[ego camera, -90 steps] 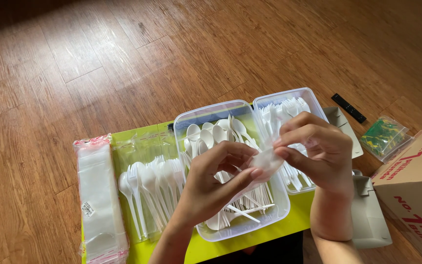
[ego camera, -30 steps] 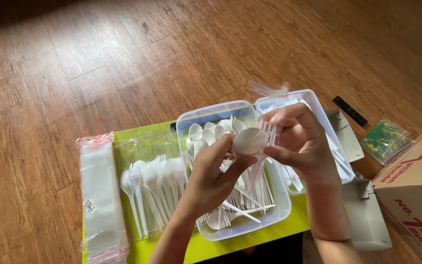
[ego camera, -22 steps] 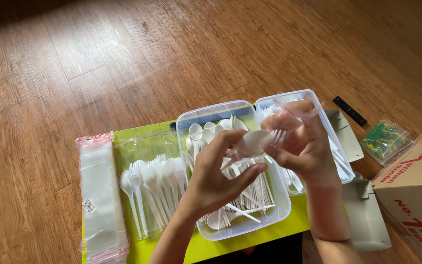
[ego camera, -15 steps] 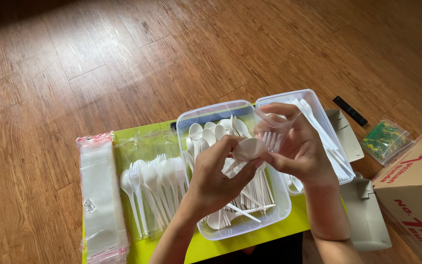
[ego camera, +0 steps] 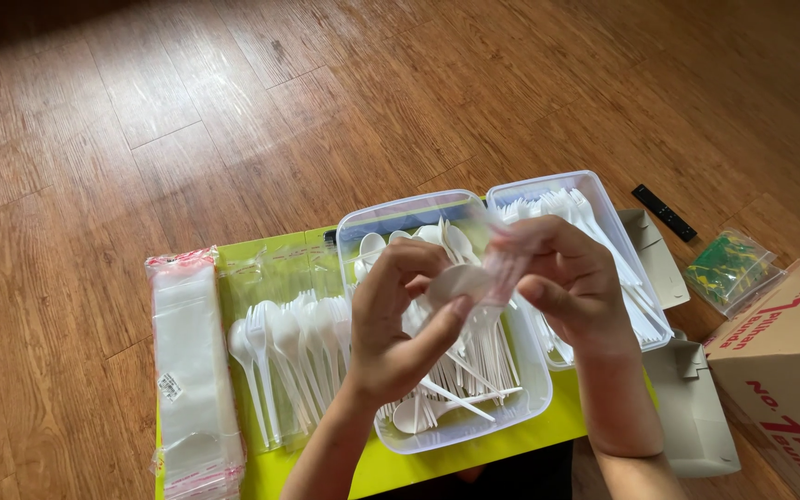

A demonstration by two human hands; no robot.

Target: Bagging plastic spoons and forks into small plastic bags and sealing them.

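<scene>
A brown wooden floor (ego camera: 233, 111) fills the upper part of the frame. Low in the centre lies a lime-green tabletop (ego camera: 437, 458). At the lower right corner stands a cardboard box (ego camera: 784, 370). At lower left, a stack of clear bags (ego camera: 192, 370) lies on the green edge, with a clear pack of white spoons (ego camera: 280, 361) just beside it. In the centre sits a clear tub (ego camera: 446, 370) of white cutlery, and to its right a second clear tub (ego camera: 594, 241) holding white forks.

Above the centre tub, the left hand (ego camera: 391, 324) and right hand (ego camera: 571, 282) meet. Both grips are closed around a white plastic spoon (ego camera: 456, 281) and a thin clear sleeve (ego camera: 509, 255) about it, thumbs and fingertips pinching. A small black bar (ego camera: 664, 211) and a green packet (ego camera: 729, 268) lie at right.
</scene>
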